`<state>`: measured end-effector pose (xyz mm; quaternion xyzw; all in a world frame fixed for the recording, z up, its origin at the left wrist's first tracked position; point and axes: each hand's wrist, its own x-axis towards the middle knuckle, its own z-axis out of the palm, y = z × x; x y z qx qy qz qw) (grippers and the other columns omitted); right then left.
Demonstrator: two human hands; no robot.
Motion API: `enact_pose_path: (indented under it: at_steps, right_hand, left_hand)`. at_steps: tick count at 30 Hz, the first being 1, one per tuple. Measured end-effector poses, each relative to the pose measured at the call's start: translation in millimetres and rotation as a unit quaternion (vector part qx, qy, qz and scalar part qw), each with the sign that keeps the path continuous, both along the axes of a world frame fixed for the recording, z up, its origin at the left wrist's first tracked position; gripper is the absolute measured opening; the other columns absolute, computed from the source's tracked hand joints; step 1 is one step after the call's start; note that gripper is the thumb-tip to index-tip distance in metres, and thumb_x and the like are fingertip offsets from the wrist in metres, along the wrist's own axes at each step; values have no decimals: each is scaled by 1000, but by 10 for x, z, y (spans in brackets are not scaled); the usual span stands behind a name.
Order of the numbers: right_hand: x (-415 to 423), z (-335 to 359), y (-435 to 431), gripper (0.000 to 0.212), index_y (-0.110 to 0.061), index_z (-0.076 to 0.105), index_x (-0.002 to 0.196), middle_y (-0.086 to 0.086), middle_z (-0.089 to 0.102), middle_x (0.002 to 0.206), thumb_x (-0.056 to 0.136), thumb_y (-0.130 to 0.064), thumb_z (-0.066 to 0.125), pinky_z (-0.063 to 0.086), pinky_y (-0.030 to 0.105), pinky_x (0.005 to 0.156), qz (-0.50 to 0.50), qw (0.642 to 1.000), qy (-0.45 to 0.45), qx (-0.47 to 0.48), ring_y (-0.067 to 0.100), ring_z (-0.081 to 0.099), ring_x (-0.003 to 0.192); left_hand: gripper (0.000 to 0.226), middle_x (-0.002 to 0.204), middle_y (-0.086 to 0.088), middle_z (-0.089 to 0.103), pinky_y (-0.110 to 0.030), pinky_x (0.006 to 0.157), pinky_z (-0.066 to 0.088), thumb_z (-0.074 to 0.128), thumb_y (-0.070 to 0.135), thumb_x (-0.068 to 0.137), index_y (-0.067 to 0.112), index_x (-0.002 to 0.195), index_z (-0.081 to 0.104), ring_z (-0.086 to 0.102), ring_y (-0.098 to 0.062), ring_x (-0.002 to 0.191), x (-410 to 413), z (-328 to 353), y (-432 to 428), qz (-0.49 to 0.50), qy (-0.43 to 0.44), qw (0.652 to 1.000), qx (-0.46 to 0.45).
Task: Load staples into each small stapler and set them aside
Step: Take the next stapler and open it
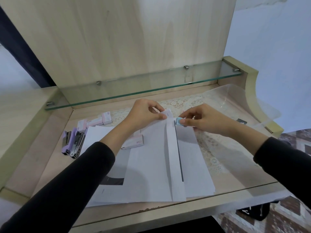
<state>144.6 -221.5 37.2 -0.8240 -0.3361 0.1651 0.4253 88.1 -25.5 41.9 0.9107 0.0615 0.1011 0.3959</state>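
My right hand grips a small light-blue stapler at the far edge of the paper stack. My left hand pinches the top end of a folded paper strip right beside the stapler's mouth. Two purple staplers lie at the left of the desk, one of them hinged open with its metal track showing. A pink-and-white staple box lies on the sheets below my left wrist. Several more staple boxes sit behind the purple staplers.
White paper sheets cover the middle of the wooden desk. A lace mat under clear plastic spreads to the right. A glass shelf runs across the back above the desk.
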Motion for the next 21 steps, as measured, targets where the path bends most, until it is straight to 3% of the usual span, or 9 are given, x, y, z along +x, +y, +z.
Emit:
enact_pose_path:
  at_steps: [3,6,9,15,19,21]
  right_hand:
    - [-13,0,78,23,-14,71,89,-3,67,73,82,-34,63,38,9,45,6,1000,7,-3,8,51,54]
    - [-15,-3,111,27,-10,71,86,-7,65,67,83,-35,62,34,8,43,13,1000,15,-7,6,50,50]
    - [-3,42,112,32,-7,69,77,-12,57,45,88,-35,57,33,10,40,10,998,55,-26,0,44,39]
    - [73,119,110,41,-14,72,72,11,58,62,84,-49,53,31,27,49,20,989,114,-88,21,44,52]
    - [73,102,132,42,-15,72,72,9,59,62,83,-50,53,32,30,52,24,987,113,-113,21,45,54]
    - [70,101,131,39,-11,69,74,2,60,56,88,-44,51,34,24,47,39,985,137,-96,17,46,50]
  left_hand:
    - [14,69,13,63,-6,54,39,78,11,69,21,72,68,52,5,53,-25,16,-4,-17,-24,999,11]
    - [14,69,11,63,-9,58,43,78,12,70,21,73,67,52,5,57,-36,-9,10,-27,-38,998,33]
    - [13,69,13,62,-8,58,41,78,14,70,20,76,68,52,3,60,-45,-24,-1,-34,-33,997,62]
    - [17,77,7,64,-5,59,39,76,13,74,11,91,73,53,3,62,-2,26,-30,-36,-6,997,68]
    - [19,75,9,64,-2,58,40,74,14,75,12,94,74,55,4,63,30,11,-30,-27,2,998,48]
    - [18,75,9,65,-3,56,40,74,14,75,14,93,74,55,4,62,38,-19,-27,-27,6,998,57]
